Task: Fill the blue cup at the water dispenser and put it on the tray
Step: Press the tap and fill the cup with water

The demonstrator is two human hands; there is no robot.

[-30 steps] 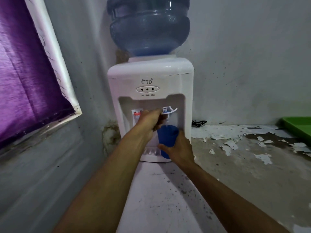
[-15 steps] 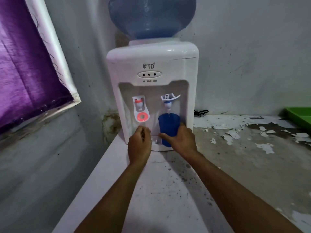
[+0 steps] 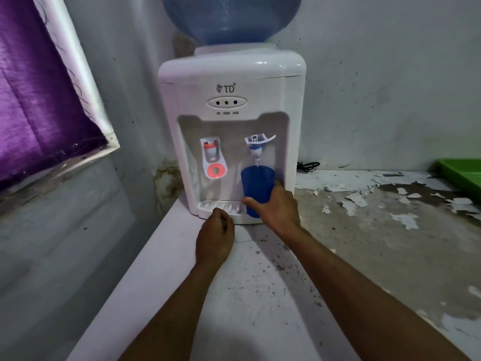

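Note:
The blue cup [image 3: 257, 186] stands upright under the right-hand tap [image 3: 257, 147] of the white water dispenser [image 3: 231, 82], over the drip tray [image 3: 218, 205]. My right hand [image 3: 277, 207] is wrapped around the cup's lower half. My left hand [image 3: 215, 237] is a loose fist holding nothing, just in front of the drip tray. A corner of the green tray [image 3: 460, 174] shows at the far right edge of the counter. The water level inside the cup is hidden.
A big blue water bottle [image 3: 231, 19] sits on top of the dispenser. A red hot-water tap [image 3: 213, 160] is on the left of the recess. The counter [image 3: 364, 243] has peeling paint. A purple curtain [image 3: 36, 87] hangs left; a black cable [image 3: 308, 165] lies behind.
My left hand has come off the right-hand tap and dropped down to the counter in front of the drip tray. My right hand still holds the cup under the tap.

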